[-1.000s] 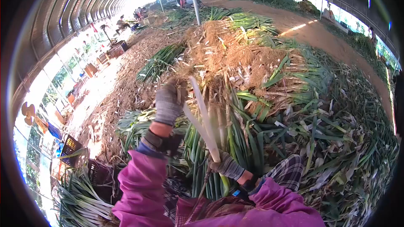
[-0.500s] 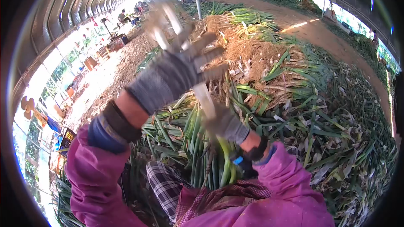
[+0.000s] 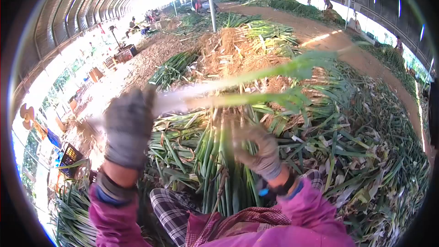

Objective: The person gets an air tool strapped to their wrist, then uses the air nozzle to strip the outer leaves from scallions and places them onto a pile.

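Observation:
My left hand (image 3: 130,126), in a grey knit glove, is wrapped round the white ends of a few green onions (image 3: 238,82). Their stalks stretch out to the right, blurred by motion, with green leaves at the far end. Below the stalks is my right hand (image 3: 260,152), gloved too, its fingers curved apart and blurred, with nothing seen between them. Between my legs and the heap, a bundle of green onions (image 3: 217,169) lies with its leaves toward me.
Rooted green onions (image 3: 270,64) are piled ahead. Stripped leaves (image 3: 366,155) cover the ground at right. Trimmed onions (image 3: 75,215) lie at lower left near a black crate (image 3: 69,159). A metal pole (image 3: 211,2) stands ahead; people work farther off.
The held onions have swung from upright to nearly level, pointing right. My left hand has moved left and down and closed round their white ends. My right hand has come off the stalks.

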`<act>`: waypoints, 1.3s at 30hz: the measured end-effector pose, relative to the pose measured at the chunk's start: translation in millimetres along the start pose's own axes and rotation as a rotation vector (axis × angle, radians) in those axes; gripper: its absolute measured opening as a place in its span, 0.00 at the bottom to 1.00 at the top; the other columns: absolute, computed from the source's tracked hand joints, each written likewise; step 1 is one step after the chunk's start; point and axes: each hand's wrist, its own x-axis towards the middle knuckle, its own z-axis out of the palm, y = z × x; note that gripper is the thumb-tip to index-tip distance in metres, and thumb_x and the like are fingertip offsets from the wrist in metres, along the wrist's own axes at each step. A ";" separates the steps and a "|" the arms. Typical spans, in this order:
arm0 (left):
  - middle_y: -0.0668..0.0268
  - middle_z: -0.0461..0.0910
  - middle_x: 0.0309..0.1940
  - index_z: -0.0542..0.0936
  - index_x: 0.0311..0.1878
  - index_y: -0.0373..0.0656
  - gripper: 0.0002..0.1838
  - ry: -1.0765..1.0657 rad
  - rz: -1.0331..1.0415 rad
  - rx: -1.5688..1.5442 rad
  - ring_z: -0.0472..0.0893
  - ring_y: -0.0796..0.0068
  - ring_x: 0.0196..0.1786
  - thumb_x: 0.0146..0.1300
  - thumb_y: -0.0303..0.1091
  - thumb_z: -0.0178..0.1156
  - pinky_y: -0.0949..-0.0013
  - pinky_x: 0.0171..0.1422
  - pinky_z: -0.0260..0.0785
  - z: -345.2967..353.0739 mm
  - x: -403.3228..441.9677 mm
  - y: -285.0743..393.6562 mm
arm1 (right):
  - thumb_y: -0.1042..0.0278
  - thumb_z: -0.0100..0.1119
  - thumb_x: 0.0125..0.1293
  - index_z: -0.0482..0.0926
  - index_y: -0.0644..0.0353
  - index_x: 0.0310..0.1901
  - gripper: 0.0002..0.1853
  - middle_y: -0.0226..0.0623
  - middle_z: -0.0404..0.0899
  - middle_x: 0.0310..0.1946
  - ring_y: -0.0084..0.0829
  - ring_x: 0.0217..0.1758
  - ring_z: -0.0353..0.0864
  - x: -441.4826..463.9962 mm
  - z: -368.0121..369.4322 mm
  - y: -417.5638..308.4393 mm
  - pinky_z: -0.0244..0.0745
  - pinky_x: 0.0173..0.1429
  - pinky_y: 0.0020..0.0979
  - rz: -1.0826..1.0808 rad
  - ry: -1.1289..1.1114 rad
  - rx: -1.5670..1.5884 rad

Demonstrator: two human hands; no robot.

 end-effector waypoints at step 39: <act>0.60 0.76 0.40 0.67 0.58 0.47 0.24 -1.007 -1.171 -2.560 0.78 0.65 0.40 0.61 0.44 0.55 0.71 0.43 0.71 -15.6 -312.5 178.9 | 0.63 0.59 0.59 0.74 0.57 0.41 0.11 0.36 0.75 0.35 0.31 0.36 0.76 -119.9 -4.5 202.1 0.76 0.41 0.31 1.234 0.761 0.711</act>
